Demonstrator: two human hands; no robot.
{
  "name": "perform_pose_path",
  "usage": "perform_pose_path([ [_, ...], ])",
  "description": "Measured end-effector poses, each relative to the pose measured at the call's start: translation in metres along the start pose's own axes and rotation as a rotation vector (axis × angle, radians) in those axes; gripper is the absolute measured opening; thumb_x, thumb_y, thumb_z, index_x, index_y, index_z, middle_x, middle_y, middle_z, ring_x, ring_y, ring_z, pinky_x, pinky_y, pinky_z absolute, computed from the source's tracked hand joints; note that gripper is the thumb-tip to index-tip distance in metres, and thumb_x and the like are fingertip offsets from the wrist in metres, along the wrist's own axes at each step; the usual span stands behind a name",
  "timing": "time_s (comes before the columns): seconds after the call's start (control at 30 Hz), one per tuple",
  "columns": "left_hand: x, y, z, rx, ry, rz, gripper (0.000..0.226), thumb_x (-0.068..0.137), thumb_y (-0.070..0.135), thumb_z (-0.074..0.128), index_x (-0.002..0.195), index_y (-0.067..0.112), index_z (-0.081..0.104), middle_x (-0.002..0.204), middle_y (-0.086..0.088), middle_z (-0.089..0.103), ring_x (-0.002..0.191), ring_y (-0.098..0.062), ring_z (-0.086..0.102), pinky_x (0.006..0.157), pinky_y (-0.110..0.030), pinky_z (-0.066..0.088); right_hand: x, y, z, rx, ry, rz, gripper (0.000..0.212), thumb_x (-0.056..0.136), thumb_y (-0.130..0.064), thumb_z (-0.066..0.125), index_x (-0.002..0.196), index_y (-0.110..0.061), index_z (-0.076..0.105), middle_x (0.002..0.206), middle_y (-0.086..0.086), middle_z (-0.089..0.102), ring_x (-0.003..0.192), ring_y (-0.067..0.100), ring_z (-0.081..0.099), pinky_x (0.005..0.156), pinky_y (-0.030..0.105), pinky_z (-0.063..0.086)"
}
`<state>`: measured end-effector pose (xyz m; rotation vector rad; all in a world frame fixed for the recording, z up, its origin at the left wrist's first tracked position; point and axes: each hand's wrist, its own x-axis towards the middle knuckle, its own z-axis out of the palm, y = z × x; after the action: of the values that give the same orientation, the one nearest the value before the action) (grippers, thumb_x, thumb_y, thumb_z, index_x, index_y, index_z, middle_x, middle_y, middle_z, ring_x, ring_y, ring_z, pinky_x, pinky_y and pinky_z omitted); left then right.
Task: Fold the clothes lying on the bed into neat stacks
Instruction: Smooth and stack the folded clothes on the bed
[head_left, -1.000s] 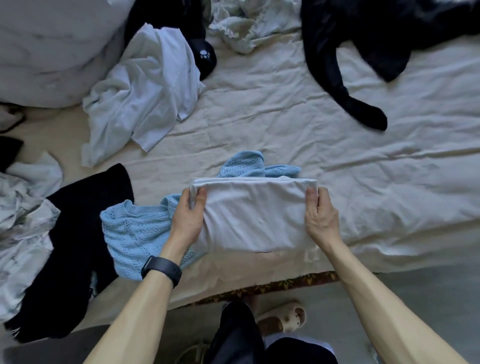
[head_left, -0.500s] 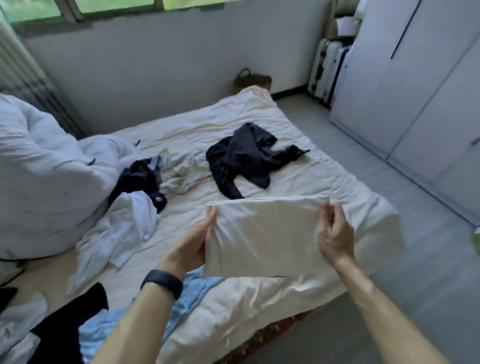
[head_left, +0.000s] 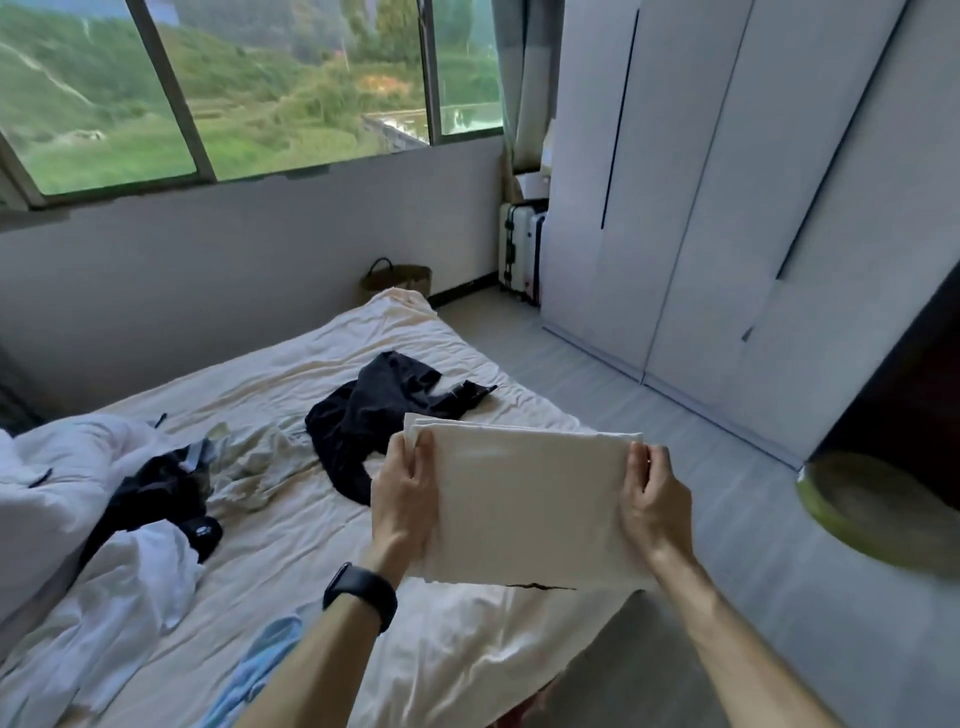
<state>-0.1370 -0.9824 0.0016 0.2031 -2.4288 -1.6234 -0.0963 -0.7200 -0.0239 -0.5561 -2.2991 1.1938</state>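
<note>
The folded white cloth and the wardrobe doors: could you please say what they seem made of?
Folded white cloth: probably thin woven cotton, matte; it holds crisp layered edges. Wardrobe doors: likely laminated board, smooth pale matte panels with dark seams.

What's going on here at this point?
A person is folding laundry at a bed. The left hand and right hand grip the side edges of a folded white garment, held in the air over the bed's near edge. Lying loose on the sheet, not yet folded, are a black garment in the middle, and a crumpled white garment and a light blue garment nearer the person.
</note>
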Motion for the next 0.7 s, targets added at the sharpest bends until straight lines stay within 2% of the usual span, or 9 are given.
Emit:
perform_pose_path([
  [0.07,0.007,0.010,0.018,-0.015,0.031,0.018,0.034,0.102,0.048,0.044,0.087,0.018,0.046,0.073,-0.002,0.059,0.069,-0.015,0.056,0.062,-0.036,0.039,0.016,0.005,-0.009,0.012,0.050,0.013,0.036,0.106,-0.042,0.039,0.090,-0.012,0.051,0.071,-0.004,0.061,0.063,0.015,0.058,0.058,0.035,0.043],
  [0.13,0.018,0.018,0.037,-0.053,0.044,0.014,0.032,0.102,0.046,0.048,0.087,0.018,0.047,0.073,-0.003,0.061,0.070,-0.017,0.057,0.064,-0.037,0.040,0.035,0.008,-0.017,0.013,0.104,0.013,0.034,0.105,-0.038,0.043,0.086,-0.011,0.051,0.067,-0.010,0.057,0.059,0.005,0.051,0.054,0.033,0.035],
  [0.23,0.046,0.017,0.072,-0.069,0.006,-0.014,0.033,0.101,0.043,0.050,0.084,0.016,0.047,0.072,-0.002,0.060,0.073,-0.023,0.057,0.067,-0.038,0.042,0.069,0.019,-0.022,-0.001,0.159,0.062,0.029,0.105,-0.034,0.048,0.083,-0.015,0.051,0.064,-0.015,0.051,0.057,0.013,0.044,0.057,0.033,0.025],
  [0.3,0.069,0.014,0.096,-0.066,-0.090,-0.032,0.036,0.099,0.050,0.050,0.084,0.017,0.049,0.075,-0.001,0.062,0.077,-0.027,0.059,0.075,-0.043,0.046,0.091,0.033,-0.022,-0.013,0.118,0.146,0.031,0.105,-0.038,0.047,0.085,-0.015,0.054,0.068,-0.010,0.055,0.068,0.022,0.049,0.061,0.033,0.028],
  [0.4,0.103,0.011,0.133,-0.015,-0.292,-0.100,0.036,0.099,0.055,0.046,0.091,0.020,0.054,0.087,-0.003,0.066,0.085,-0.024,0.063,0.083,-0.042,0.052,0.118,0.060,-0.023,-0.024,-0.022,0.327,0.042,0.104,-0.050,0.042,0.094,-0.014,0.061,0.088,0.001,0.065,0.091,0.031,0.061,0.074,0.037,0.044],
  [0.5,0.121,0.018,0.163,-0.134,-0.540,-0.226,0.023,0.101,0.041,0.051,0.110,0.019,0.053,0.096,-0.005,0.065,0.079,-0.013,0.062,0.067,-0.028,0.051,0.137,0.084,-0.030,0.080,-0.089,0.499,0.046,0.100,-0.059,0.044,0.097,-0.017,0.062,0.094,0.005,0.066,0.093,0.027,0.063,0.081,0.041,0.049],
  [0.57,0.132,0.021,0.178,-0.289,-0.711,-0.333,0.021,0.099,0.029,0.059,0.118,0.021,0.053,0.101,-0.008,0.070,0.080,-0.016,0.068,0.063,-0.030,0.056,0.145,0.097,-0.040,0.248,-0.150,0.582,0.036,0.100,-0.048,0.055,0.103,-0.014,0.067,0.101,0.013,0.071,0.098,0.032,0.068,0.083,0.043,0.054],
  [0.63,0.139,0.018,0.198,-0.379,-0.811,-0.392,0.031,0.095,0.014,0.065,0.122,0.024,0.053,0.102,-0.009,0.074,0.083,-0.021,0.072,0.064,-0.034,0.060,0.148,0.111,-0.053,0.361,-0.222,0.631,0.016,0.098,-0.026,0.064,0.111,-0.018,0.068,0.106,0.009,0.074,0.098,0.029,0.072,0.071,0.037,0.057],
  [0.7,0.142,0.015,0.222,-0.363,-0.843,-0.386,0.041,0.092,0.006,0.067,0.125,0.025,0.052,0.103,-0.012,0.074,0.082,-0.023,0.072,0.063,-0.035,0.059,0.149,0.130,-0.061,0.356,-0.215,0.638,0.022,0.096,-0.013,0.065,0.116,-0.023,0.067,0.110,0.004,0.074,0.097,0.026,0.072,0.068,0.034,0.055],
])
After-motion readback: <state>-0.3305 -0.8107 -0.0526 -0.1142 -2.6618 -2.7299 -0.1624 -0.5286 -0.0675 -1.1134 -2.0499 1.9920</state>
